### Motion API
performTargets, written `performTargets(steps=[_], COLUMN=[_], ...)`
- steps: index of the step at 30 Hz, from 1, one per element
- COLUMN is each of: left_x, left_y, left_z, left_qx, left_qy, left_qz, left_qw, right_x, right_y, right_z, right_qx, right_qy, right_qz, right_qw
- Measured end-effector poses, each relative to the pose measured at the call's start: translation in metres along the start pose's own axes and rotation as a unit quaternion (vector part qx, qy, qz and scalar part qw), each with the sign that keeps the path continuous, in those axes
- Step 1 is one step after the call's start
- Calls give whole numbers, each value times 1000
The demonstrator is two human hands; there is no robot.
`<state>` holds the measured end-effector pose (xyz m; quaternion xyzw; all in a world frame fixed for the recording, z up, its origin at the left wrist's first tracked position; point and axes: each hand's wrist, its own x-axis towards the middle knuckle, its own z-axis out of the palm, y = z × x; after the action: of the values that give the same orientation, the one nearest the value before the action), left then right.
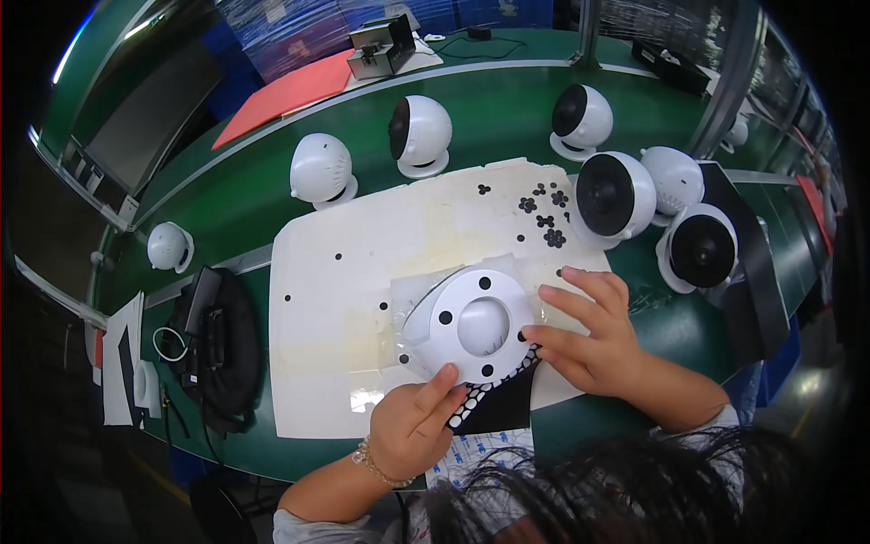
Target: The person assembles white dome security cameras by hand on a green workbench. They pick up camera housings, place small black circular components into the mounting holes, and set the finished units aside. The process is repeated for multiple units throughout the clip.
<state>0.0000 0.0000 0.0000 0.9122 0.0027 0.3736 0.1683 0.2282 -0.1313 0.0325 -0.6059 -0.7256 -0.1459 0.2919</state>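
A white ring-shaped base (pixel 515 295) faces up in front of me, a white rounded surface showing through its central hole. Several black round pads dot the ring. Clear plastic film (pixel 403 304) lies around and under it. My left hand (pixel 412 431) is curled at the near left rim, fingertips gripping the edge. My right hand (pixel 594 340) has its fingers spread, the index fingertip touching a black pad (pixel 523 335) on the ring's right side. Between the hands, partly under the ring, lies a black sheet (pixel 498 399) with a strip of white holes.
A stained white board (pixel 317 381) covers the green table, with loose black pads (pixel 553 238) at its far right. Several white ball-shaped cameras (pixel 421 136) stand beyond it; more crowd the right (pixel 616 195). A black bag (pixel 217 354) lies left. A metal box (pixel 381 47) sits behind.
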Motion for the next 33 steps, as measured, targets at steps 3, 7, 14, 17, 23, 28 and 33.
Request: performTargets(steps=[3, 7, 14, 17, 23, 28, 33], left_x=[-1, 9, 76, 163, 266, 256, 264], left_y=[0, 5, -31, -69, -180, -237, -216], left_z=[1, -7, -69, -44, 53, 101, 117], left_qx=[8, 12, 10, 63, 119, -41, -75], left_qy=[-1, -21, -47, -31, -78, -114, -55], left_qz=[-2, -3, -35, -45, -157, -254, -204], left_qw=[1000, 1000, 998, 997, 977, 960, 974], right_x=[0, 11, 66, 117, 87, 87, 85], right_y=[3, -1, 47, 135, 327, 303, 295], right_z=[6, 23, -42, -70, -40, -31, -33], right_qx=[253, 640, 256, 42, -74, 15, -152], right_qy=[-24, -98, -58, 90, 118, 23, 137], right_qz=[147, 353, 203, 284, 545, 623, 513], right_qw=[956, 675, 943, 954, 827, 781, 834])
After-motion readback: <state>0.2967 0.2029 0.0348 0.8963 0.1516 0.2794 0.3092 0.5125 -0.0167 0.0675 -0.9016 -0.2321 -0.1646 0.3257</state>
